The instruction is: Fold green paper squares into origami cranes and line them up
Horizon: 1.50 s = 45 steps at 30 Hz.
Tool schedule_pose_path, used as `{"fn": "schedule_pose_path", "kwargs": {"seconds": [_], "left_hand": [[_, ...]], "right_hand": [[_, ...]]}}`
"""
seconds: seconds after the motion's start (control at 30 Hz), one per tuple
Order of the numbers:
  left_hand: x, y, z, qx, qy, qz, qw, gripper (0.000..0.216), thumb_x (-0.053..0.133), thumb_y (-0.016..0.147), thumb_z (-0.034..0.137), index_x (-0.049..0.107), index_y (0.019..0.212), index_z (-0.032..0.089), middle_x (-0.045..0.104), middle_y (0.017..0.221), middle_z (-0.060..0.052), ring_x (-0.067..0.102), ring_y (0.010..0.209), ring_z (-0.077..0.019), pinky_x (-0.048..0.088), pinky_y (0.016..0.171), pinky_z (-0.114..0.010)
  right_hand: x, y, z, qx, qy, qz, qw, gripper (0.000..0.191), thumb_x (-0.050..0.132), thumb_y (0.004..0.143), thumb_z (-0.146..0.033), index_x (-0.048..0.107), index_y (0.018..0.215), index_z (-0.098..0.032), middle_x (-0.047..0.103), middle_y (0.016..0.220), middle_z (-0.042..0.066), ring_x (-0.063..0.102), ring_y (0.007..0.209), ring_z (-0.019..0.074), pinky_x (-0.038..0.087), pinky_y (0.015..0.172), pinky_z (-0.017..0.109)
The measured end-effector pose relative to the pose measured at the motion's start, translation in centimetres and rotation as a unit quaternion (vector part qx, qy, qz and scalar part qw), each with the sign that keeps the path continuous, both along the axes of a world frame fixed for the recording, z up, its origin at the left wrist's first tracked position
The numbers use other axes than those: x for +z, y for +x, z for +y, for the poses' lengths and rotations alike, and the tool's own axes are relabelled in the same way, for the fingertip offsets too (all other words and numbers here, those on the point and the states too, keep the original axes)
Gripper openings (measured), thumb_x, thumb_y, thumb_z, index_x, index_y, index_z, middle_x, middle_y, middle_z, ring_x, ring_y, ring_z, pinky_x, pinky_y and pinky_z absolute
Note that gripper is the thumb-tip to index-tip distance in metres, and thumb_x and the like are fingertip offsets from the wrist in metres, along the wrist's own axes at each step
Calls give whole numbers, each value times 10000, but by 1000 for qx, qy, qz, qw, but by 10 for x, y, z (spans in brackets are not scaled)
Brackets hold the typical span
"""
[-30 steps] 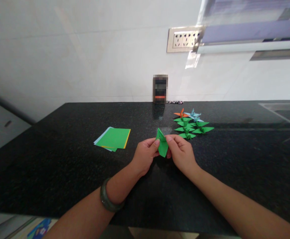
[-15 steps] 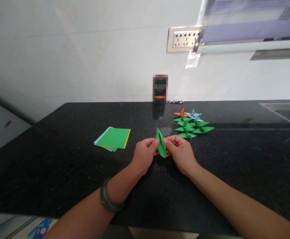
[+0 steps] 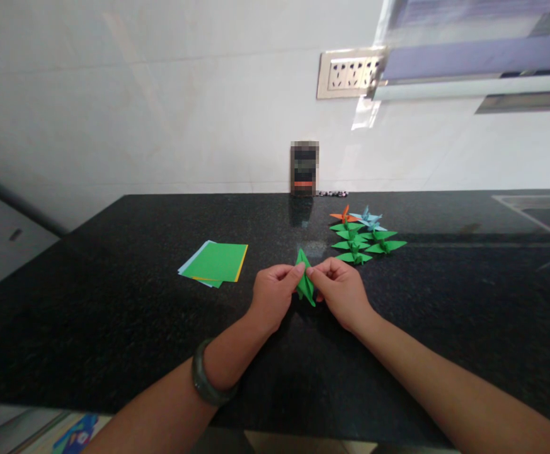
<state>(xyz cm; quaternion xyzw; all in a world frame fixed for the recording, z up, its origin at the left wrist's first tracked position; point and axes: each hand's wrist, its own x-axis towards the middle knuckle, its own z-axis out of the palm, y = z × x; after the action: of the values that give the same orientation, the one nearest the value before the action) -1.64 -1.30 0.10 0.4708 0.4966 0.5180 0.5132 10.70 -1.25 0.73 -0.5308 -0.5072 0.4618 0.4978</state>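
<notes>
Between my two hands is a piece of green folded origami paper [image 3: 307,291], narrow and pointed at both ends, tilted slightly. My left hand [image 3: 272,295] pinches its left side, thumb on top near the upper half. From the right, my right hand [image 3: 344,290] grips it with thumb and fingers at the middle; some fingertips are hidden behind the paper. Just beyond my right hand stand several green paper cranes [image 3: 354,257], with an orange crane [image 3: 346,217] and light blue cranes [image 3: 366,215] behind them.
A stack of square paper [image 3: 218,261], green on top with yellow and blue edges, lies left of my hands on the black countertop [image 3: 114,302]. A pixelated phone-like object [image 3: 304,169] leans against the wall under a socket panel [image 3: 350,74]. A sink edge [image 3: 530,217] is at the right.
The green folded paper has come slightly lower and toward me, and its facing side has turned, the open crease now narrower. My thumbs have moved closer together on it.
</notes>
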Motion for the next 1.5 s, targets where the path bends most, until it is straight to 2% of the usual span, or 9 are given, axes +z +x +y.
{"fn": "schedule_pose_path", "kwargs": {"seconds": [0.13,0.23,0.4,0.53,0.67,0.83,0.97,1.2,1.5], "left_hand": [[1,-1,0,-43,-26,-35,998,259,690,656,374,679,727,125,604,590,-2,508,515,-92,424,493,-210],[3,-1,0,-52,-37,-58,996,266,692,654,379,663,671,115,593,566,-2,508,504,-92,433,494,-217],[2,0,3,24,-49,-105,993,290,694,642,405,658,700,123,598,596,1,525,530,-100,462,532,-244],[-3,-1,6,65,-3,-60,996,280,689,650,396,667,702,122,607,650,-10,537,587,-105,454,563,-236],[-1,-2,4,57,14,-20,998,262,685,659,375,679,746,128,645,668,-25,566,611,-121,465,604,-252],[6,-2,1,23,-6,46,999,196,698,646,321,646,670,133,613,544,3,562,498,-110,434,474,-210],[10,1,-1,-22,-47,20,998,136,653,693,241,644,774,132,654,592,-11,613,492,-122,437,426,-189],[10,3,-1,-46,-30,43,998,156,583,747,144,683,864,119,703,677,-37,650,555,-118,511,515,-197],[9,3,-2,-43,-1,52,998,176,571,763,167,684,891,123,715,726,-40,659,588,-119,539,561,-209]], "right_hand": [[1,5,3,53,-14,-19,998,259,683,628,-352,514,576,-163,498,455,-50,423,370,64,332,343,177],[3,8,4,87,-13,-19,996,280,662,654,-401,545,590,-156,518,489,-36,444,402,69,384,373,187],[5,9,-1,105,-19,10,994,331,573,724,-488,535,683,-162,523,525,-34,452,407,71,409,393,197],[-1,8,-3,131,3,-95,987,217,649,661,-359,530,668,-178,492,518,-50,434,431,77,362,378,185],[-6,11,2,72,30,-154,985,148,545,730,-302,539,644,-182,491,498,-42,437,425,93,355,410,212],[-1,17,5,8,117,-228,967,123,525,750,-253,591,675,-180,585,610,-5,528,579,134,406,560,252],[0,17,4,9,144,-258,955,97,547,747,-240,627,732,-186,646,715,14,578,668,154,426,637,268],[1,15,3,-7,199,-294,935,124,529,760,-191,653,748,-188,673,730,19,605,680,151,446,649,253],[4,16,3,6,286,-419,862,181,488,805,-186,668,783,-175,686,764,47,623,718,173,440,685,260]]}}
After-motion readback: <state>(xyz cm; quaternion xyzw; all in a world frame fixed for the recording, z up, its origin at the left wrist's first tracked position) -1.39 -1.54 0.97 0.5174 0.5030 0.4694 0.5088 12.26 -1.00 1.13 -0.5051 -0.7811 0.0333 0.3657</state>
